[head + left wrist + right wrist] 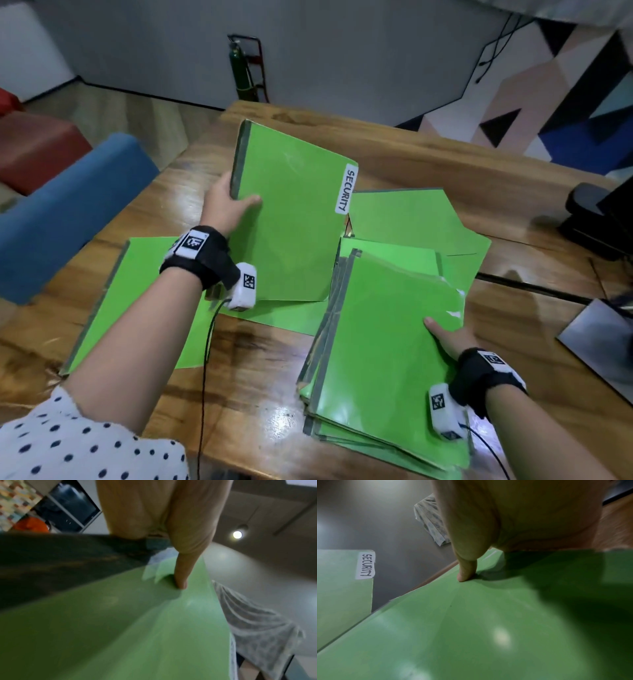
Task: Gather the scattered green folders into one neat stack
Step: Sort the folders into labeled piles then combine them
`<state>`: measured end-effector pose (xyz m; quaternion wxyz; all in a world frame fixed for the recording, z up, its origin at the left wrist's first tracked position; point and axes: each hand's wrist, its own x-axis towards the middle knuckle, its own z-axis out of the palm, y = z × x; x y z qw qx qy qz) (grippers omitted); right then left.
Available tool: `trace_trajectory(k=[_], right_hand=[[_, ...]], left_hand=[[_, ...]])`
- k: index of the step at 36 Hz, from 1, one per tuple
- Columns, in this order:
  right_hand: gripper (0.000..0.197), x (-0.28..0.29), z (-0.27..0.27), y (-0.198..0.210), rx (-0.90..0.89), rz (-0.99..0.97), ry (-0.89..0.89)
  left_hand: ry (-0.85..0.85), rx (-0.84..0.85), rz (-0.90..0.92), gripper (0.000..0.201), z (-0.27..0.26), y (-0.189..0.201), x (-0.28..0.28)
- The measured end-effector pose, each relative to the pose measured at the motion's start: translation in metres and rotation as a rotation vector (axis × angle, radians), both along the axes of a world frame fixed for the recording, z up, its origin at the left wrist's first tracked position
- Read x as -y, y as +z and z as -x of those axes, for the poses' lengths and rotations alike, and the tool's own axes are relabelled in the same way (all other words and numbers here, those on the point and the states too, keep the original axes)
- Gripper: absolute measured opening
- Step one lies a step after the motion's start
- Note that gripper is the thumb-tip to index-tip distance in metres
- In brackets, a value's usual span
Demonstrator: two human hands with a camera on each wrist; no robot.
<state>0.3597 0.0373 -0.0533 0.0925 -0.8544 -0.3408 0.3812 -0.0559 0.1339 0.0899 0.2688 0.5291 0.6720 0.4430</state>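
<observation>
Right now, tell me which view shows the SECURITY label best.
Head view: the SECURITY label reads sharply on the lifted folder. Right wrist also shows it, dimmer, far left. Left wrist misses it.

The folder (pixel 291 219) at 12 o'clock is bright green with a dull grey-green spine (pixel 238 157); its label (pixel 346 189) is white, lettered black. The stack (pixel 387 359) at 5 o'clock is the same green. The table (pixel 260 387) is brown grained wood. The sleeve (pixel 85 442) at 7 o'clock is white with dark dots.
</observation>
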Motion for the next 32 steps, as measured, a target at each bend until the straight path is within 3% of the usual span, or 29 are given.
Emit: trace_trajectory(k=[2, 5, 8, 10, 13, 15, 17, 22, 27, 32], right_hand=[[0.098, 0.0, 0.0, 0.0, 0.006, -0.004, 0.001], [0.099, 0.0, 0.0, 0.001, 0.006, 0.015, 0.001], [0.1, 0.001, 0.001, 0.002, 0.006, 0.017, 0.005], [0.101, 0.001, 0.002, 0.003, 0.0, 0.01, -0.003], [0.1, 0.0, 0.003, 0.005, -0.012, 0.005, -0.018], [0.1, 0.0, 0.003, 0.005, -0.014, 0.012, -0.017], [0.101, -0.001, 0.003, 0.006, -0.017, 0.013, -0.015], [0.101, 0.001, 0.003, 0.005, -0.011, 0.028, -0.002], [0.098, 0.001, 0.003, 0.005, -0.007, 0.031, 0.01], [0.096, 0.0, 0.003, 0.006, -0.011, 0.034, 0.01]], left_hand=[[0.0, 0.005, 0.131, 0.056, 0.011, -0.016, 0.004], [0.119, 0.024, 0.219, 0.061, 0.028, -0.031, 0.003], [0.229, 0.198, 0.238, 0.051, 0.047, -0.031, -0.005], [0.274, 0.352, 0.254, 0.031, 0.056, -0.028, -0.011], [0.232, 0.397, 0.387, 0.017, 0.058, -0.025, -0.013], [0.188, 0.339, 0.475, 0.033, 0.055, -0.032, -0.01], [0.128, 0.171, 0.563, 0.053, 0.048, -0.046, -0.006], [0.098, -0.278, 0.682, 0.057, 0.021, -0.079, 0.009], [0.173, -0.325, 0.834, 0.062, 0.02, -0.113, 0.018], [0.226, -0.393, 0.859, 0.054, 0.009, -0.114, 0.023]])
